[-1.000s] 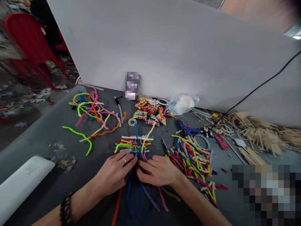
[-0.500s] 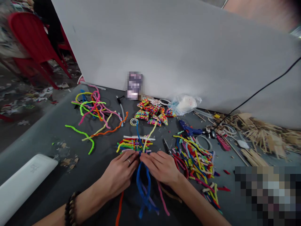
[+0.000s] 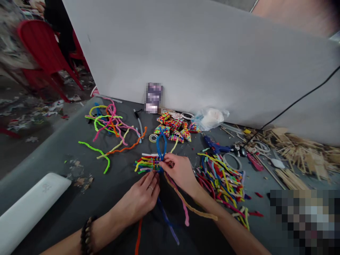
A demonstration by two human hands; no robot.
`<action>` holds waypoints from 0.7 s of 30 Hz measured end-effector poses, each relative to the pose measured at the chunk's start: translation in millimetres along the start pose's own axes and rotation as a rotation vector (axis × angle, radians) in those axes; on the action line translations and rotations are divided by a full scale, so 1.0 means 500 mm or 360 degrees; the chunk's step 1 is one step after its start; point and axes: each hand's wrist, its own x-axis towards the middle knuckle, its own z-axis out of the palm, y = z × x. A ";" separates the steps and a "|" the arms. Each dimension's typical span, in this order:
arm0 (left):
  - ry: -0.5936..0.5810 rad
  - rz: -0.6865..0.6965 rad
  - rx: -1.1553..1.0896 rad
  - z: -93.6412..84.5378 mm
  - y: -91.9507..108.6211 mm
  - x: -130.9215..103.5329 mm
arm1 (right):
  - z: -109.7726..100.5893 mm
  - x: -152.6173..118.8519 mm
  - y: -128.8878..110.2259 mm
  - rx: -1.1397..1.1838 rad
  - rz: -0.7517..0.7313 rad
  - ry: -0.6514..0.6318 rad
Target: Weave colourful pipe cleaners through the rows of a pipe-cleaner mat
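A small woven piece of coloured pipe cleaners (image 3: pixel 148 163) lies on the dark table in front of me. My left hand (image 3: pixel 147 191), with a ring and a beaded bracelet, pinches its lower edge. My right hand (image 3: pixel 179 171) has thumb and forefinger pinched on the blue pipe cleaner (image 3: pixel 165 143), whose loop stands up above the weave. Pink (image 3: pixel 186 212), tan (image 3: pixel 204 211) and blue-purple (image 3: pixel 170 226) strands trail from the lower side toward me. An orange strand (image 3: pixel 138 233) hangs beneath my left wrist.
Long pipe cleaners (image 3: pixel 114 120) lie at left, cut pieces (image 3: pixel 225 180) at right. Behind are woven bundles (image 3: pixel 174 124), a tape roll (image 3: pixel 153 137), a plastic bag (image 3: pixel 212 118) and a blue glue gun (image 3: pixel 216 145). Wooden sticks (image 3: pixel 300 152) lie far right, a white object (image 3: pixel 34 198) at left.
The blue strands that hung down toward me now loop upward past the weave. My right hand has moved up along the weave; my left stays at its lower edge. The view has shifted slightly.
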 end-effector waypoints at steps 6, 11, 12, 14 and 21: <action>0.0001 -0.0100 -0.0036 0.006 0.000 -0.004 | 0.008 -0.007 0.003 0.0062 0.0019 0.0009; 0.0005 -0.0227 -0.0122 0.013 0.003 -0.007 | -0.003 -0.032 0.002 0.0207 0.0034 0.0035; 0.0005 -0.0256 -0.0171 0.014 0.003 -0.006 | -0.006 -0.035 0.001 0.0201 0.0031 0.0041; 0.0015 -0.0339 -0.0406 0.016 0.001 -0.003 | -0.010 -0.039 0.001 0.0146 -0.0002 0.0058; 0.0105 -0.0581 -0.0996 0.019 -0.033 0.011 | -0.005 -0.031 0.017 -0.0006 -0.0110 0.0094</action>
